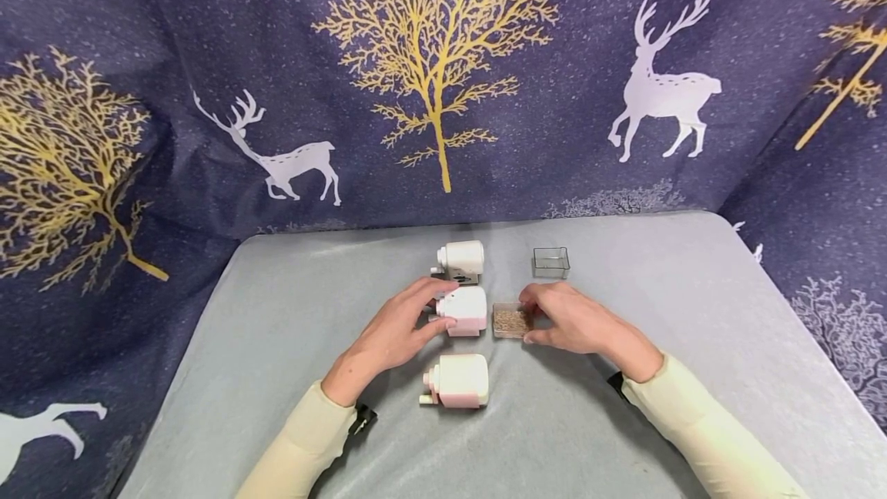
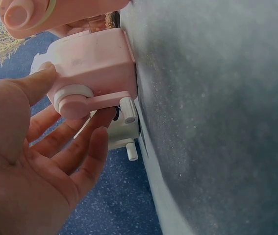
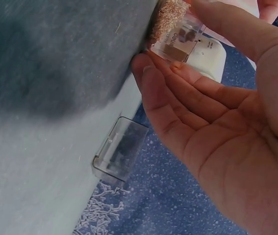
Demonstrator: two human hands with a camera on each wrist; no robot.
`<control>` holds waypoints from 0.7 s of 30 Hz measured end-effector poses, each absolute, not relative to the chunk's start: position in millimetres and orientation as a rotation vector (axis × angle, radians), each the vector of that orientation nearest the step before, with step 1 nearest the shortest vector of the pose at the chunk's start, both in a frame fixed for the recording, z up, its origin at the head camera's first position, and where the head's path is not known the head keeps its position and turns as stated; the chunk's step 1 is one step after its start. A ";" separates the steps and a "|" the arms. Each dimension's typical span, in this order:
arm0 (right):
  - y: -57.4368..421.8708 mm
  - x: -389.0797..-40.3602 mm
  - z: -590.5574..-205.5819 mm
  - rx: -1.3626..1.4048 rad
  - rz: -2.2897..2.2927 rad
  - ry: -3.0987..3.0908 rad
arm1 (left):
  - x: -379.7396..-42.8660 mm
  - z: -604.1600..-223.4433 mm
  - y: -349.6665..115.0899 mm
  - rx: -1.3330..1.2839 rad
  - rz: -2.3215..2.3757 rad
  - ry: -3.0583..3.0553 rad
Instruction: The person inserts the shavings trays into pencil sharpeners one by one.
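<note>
A pink and white crank pencil sharpener (image 1: 466, 311) stands in the middle of a row of three. My left hand (image 1: 398, 329) holds it from the crank side, thumb on the near side and fingers on the far side. In the left wrist view its crank (image 2: 104, 100) points toward the table. My right hand (image 1: 571, 319) grips a clear shavings drawer (image 1: 510, 322) full of brown pencil shavings (image 3: 170, 19), just right of that sharpener and apart from it. Thumb and fingers lie on opposite sides of the drawer.
A white sharpener (image 1: 463, 256) stands behind the middle one, and another pink and white sharpener (image 1: 460, 381) in front. A clear drawer (image 1: 551, 262) sits at the back right on the grey table (image 1: 333, 276). A dark blue patterned cloth (image 1: 527, 175) hangs behind the table.
</note>
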State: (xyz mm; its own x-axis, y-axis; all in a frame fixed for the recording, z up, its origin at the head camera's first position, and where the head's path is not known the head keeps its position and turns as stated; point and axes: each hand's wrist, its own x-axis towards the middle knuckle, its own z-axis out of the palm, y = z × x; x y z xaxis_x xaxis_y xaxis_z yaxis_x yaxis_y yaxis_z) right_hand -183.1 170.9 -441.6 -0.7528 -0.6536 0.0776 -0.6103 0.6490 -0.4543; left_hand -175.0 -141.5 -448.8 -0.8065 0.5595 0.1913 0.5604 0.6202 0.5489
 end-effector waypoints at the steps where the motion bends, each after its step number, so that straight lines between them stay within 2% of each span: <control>1: 170.5 -183.2 -441.9 -1.066 -0.717 2.766 | -175.2 -448.8 -141.4 -0.978 -0.957 -2.827; 21: 161.4 -185.1 -441.4 -1.087 -0.714 2.752 | -174.5 -448.3 -141.1 -0.978 -0.947 -2.820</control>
State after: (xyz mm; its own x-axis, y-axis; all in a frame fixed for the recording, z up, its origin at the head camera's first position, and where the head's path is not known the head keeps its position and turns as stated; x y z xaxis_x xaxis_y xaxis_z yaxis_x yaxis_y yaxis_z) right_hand -185.1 161.4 -441.4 -0.7410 -0.6668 0.0791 -0.6212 0.6360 -0.4579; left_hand -174.5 -141.1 -448.3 -0.8050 0.5593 0.1980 0.5655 0.6221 0.5415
